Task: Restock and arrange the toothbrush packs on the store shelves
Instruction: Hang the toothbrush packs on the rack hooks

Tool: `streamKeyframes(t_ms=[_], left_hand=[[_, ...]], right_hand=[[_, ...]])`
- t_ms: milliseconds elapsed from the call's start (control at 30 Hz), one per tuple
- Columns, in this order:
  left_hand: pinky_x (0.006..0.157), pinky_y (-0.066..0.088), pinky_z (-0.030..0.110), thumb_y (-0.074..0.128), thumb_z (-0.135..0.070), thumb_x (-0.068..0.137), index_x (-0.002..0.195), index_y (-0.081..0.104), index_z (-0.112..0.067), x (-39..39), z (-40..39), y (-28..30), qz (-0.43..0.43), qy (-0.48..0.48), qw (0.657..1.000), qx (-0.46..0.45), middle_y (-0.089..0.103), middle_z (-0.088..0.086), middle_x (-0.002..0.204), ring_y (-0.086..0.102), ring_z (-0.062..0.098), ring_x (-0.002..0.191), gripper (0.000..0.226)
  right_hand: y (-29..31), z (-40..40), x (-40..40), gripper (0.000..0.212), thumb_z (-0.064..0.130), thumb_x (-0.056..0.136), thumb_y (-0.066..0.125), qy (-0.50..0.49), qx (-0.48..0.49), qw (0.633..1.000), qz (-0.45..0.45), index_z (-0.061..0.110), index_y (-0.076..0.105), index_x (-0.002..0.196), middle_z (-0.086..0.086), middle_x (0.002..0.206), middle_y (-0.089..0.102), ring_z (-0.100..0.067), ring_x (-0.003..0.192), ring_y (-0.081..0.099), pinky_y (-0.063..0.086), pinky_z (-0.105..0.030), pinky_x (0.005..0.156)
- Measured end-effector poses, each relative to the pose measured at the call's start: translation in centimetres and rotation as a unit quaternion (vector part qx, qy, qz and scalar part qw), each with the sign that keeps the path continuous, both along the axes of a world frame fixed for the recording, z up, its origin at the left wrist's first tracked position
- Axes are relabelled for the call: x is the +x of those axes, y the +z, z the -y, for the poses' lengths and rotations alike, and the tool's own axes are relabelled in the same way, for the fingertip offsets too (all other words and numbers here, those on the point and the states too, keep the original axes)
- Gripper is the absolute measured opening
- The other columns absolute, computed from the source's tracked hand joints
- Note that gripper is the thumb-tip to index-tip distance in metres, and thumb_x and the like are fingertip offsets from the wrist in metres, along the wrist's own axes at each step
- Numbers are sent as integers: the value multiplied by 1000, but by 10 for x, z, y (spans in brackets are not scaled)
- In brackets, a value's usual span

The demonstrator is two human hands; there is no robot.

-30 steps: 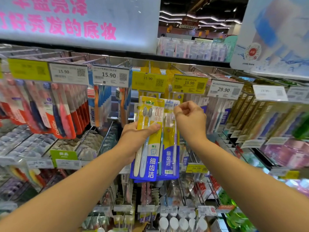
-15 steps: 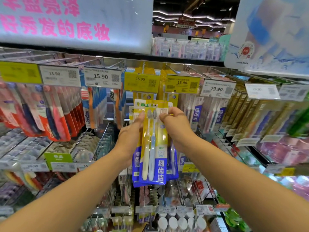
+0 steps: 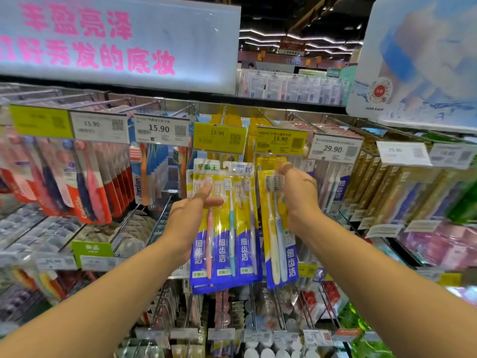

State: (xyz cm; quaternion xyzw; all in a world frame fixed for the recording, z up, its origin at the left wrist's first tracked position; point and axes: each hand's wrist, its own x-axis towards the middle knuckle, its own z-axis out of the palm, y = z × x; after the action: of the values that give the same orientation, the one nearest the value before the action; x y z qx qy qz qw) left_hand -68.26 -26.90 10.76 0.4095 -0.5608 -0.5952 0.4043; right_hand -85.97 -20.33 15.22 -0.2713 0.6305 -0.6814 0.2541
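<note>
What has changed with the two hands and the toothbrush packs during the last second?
The packs, held overlapped before, are now apart: the left hand holds the three-brush yellow-and-blue pack, and the right hand has carried the two-brush yellow-and-blue pack rightward. The yellow price tags above stayed in place.

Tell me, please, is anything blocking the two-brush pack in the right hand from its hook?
Nothing visible blocks it. The right hand holds the two-brush pack just below the yellow 15.90 tag; the three-brush pack hangs to its left, apart.
</note>
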Motion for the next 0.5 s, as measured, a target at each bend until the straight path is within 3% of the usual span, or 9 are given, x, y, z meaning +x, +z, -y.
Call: streamKeyframes(t_ms=[133, 233, 300, 367, 433, 500], left_hand=[[113, 23, 52, 46, -63, 100, 94, 83, -13, 1, -4, 3, -5, 18, 1000, -12, 44, -6, 160, 38, 11, 132, 63], [119, 17, 56, 43, -64, 100, 91, 83, -13, 1, -3, 3, 2, 21, 1000, -18, 45, -5, 161, 37, 15, 142, 65], [120, 15, 56, 42, -64, 100, 90, 83, -14, 2, -3, 4, 4, 21, 1000, -20, 46, -4, 160, 38, 13, 138, 66], [118, 16, 55, 42, -64, 100, 90, 83, -13, 3, -3, 5, 4, 20, 1000, -16, 47, -4, 159, 37, 9, 127, 66], [114, 19, 53, 42, -63, 101, 92, 83, -12, 4, -3, 5, 4, 19, 1000, -14, 47, -3, 159, 36, 8, 123, 66], [110, 22, 50, 43, -62, 101, 94, 82, -10, 5, -2, 5, 1, 22, 1000, -13, 46, -5, 159, 35, 7, 122, 66]], right_hand=[[-2, 0, -6, 29, 40, 94, 67, -12, -25, 1000, -6, 17, 59, 79, 2, 100, 56, -6, 76, 50, 39, -34, 79], [-4, 0, -10, 43, 34, 93, 71, -9, -65, 996, -54, 16, 43, 66, 4, 63, 42, -11, 54, 36, 35, -30, 60], [-4, 0, -11, 40, 31, 94, 71, -5, -76, 994, -78, 20, 42, 69, 4, 61, 38, -13, 57, 35, 35, -32, 59], [-2, 1, -13, 29, 31, 96, 70, -8, -78, 993, -89, 20, 51, 77, 6, 70, 48, -11, 63, 44, 40, -30, 63], [0, 3, -15, 16, 32, 96, 69, -12, -84, 993, -85, 18, 62, 94, 1, 93, 66, -13, 81, 62, 46, -27, 74], [1, 5, -20, 25, 32, 95, 70, -20, -78, 995, -67, 13, 63, 110, -8, 116, 69, -20, 103, 67, 49, -29, 85]])
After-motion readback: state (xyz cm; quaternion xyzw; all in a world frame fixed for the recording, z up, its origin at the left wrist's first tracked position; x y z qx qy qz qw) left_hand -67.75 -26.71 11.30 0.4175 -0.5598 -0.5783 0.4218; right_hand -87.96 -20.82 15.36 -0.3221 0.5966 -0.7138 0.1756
